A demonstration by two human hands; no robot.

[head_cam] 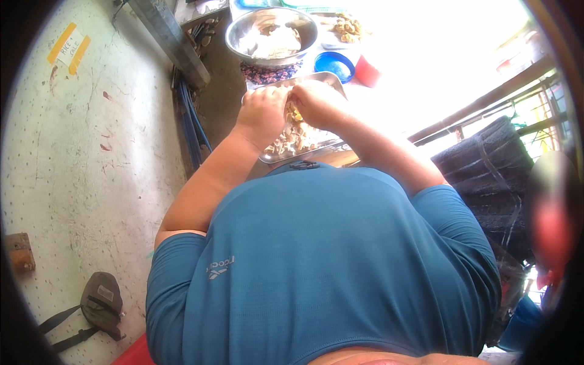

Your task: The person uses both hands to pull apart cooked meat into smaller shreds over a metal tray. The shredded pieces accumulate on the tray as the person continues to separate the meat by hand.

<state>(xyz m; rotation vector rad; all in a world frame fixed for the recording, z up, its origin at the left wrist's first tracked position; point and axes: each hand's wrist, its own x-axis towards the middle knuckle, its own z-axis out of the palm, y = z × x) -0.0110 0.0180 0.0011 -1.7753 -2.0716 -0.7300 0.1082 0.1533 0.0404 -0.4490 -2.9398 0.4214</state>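
Note:
My left hand (264, 114) and my right hand (317, 105) meet fingertip to fingertip over a rectangular metal tray (278, 159). The fingers of both are curled, and their undersides are hidden from the camera. Whether a piece of food is pinched between them cannot be made out. Shredded pale-brown food (294, 139), which looks like pulled meat, covers much of the tray below. A small yellow piece (298, 115) shows in the gap between my wrists. The tray's far part is partly covered by my hands.
Beyond the tray stands a large steel bowl (237, 51) with pale food on a patterned cloth (269, 75). Right of it are a round blue lid or dish (335, 67), a red container (367, 72) and brown food pieces (348, 28). A wall (91, 182) rises on the left.

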